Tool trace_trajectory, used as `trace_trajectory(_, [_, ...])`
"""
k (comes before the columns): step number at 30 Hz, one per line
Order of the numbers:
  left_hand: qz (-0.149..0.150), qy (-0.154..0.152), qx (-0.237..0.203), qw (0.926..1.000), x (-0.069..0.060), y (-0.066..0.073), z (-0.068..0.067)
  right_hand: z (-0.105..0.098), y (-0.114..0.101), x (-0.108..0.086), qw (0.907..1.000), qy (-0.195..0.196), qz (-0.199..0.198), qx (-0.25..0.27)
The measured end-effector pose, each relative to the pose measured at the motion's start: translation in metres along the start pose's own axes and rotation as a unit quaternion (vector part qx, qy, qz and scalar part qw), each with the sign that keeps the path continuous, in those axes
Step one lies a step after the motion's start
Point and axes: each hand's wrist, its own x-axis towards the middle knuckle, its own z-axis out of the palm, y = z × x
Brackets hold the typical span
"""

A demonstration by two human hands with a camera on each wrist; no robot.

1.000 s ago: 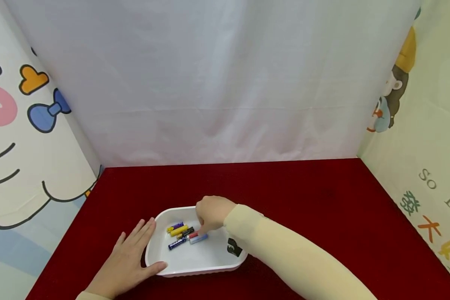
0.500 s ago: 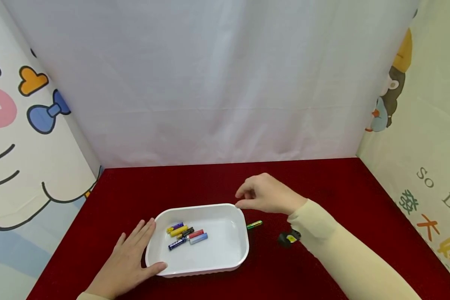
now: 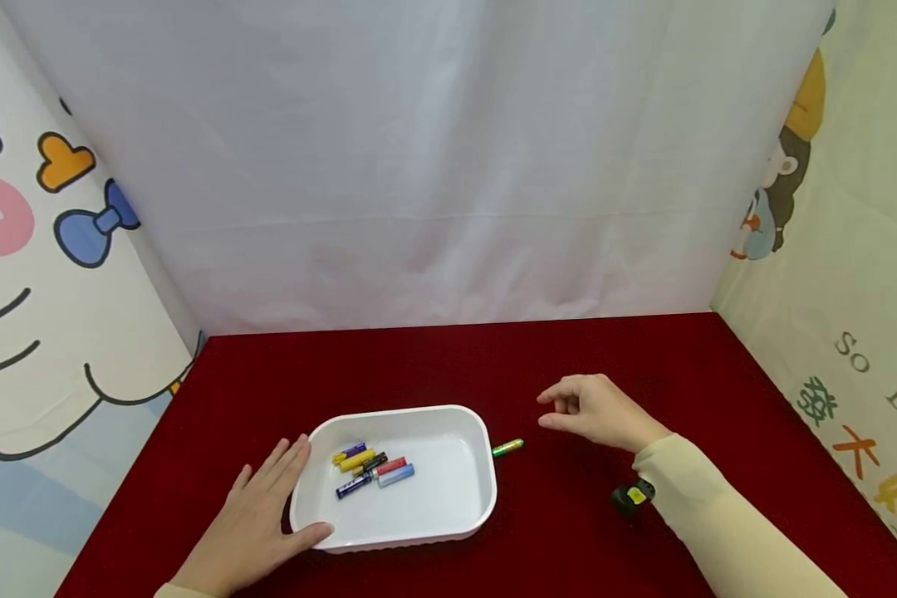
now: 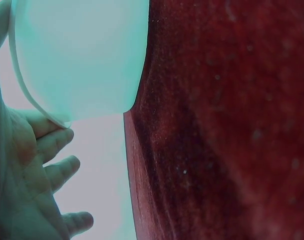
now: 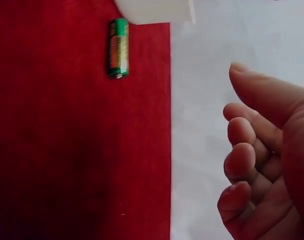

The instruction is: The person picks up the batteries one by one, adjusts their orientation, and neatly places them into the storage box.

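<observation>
Around the left end of a white plastic tray [image 3: 441,498], my left hand [image 3: 257,515] rests with fingers spread and straight, touching the rim. Inside the tray lie several batteries: a purple-and-yellow one [image 3: 349,453], a yellow one [image 3: 357,459], a black one [image 3: 372,463], a red one [image 3: 392,467], a light blue one [image 3: 396,476] and a dark blue one [image 3: 353,487]. A green battery [image 5: 118,48] lies on the cloth beside the tray's right wall. Farther right, my right hand [image 3: 601,411] hovers with loosely bent fingers, holding nothing.
Dark red cloth [image 3: 605,349] covers the table. A white sheet [image 3: 456,166] hangs along the back, and printed cartoon panels stand at left and right. On the right wrist sits a dark device [image 3: 631,496] with a yellow patch.
My right hand has lifted out of the tray and moved right, past its rim. The green battery beside the tray, hidden earlier by the arm, now shows. The left hand has stayed put.
</observation>
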Motion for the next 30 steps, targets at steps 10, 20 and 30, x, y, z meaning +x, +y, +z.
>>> trace_trajectory(10, [-0.002,0.003,0.004,1.0,0.001,-0.001,-0.002,0.019,0.012,0.011,0.9982,-0.028,-0.04,-0.036])
trace_trajectory(20, [-0.005,-0.004,0.003,1.0,0.002,0.0,0.0,0.024,0.014,0.017,0.9969,-0.043,-0.037,-0.055])
trace_trajectory(30, [-0.003,0.004,0.006,1.0,0.001,0.001,0.001,0.035,0.018,0.021,0.9962,-0.065,-0.03,-0.05])
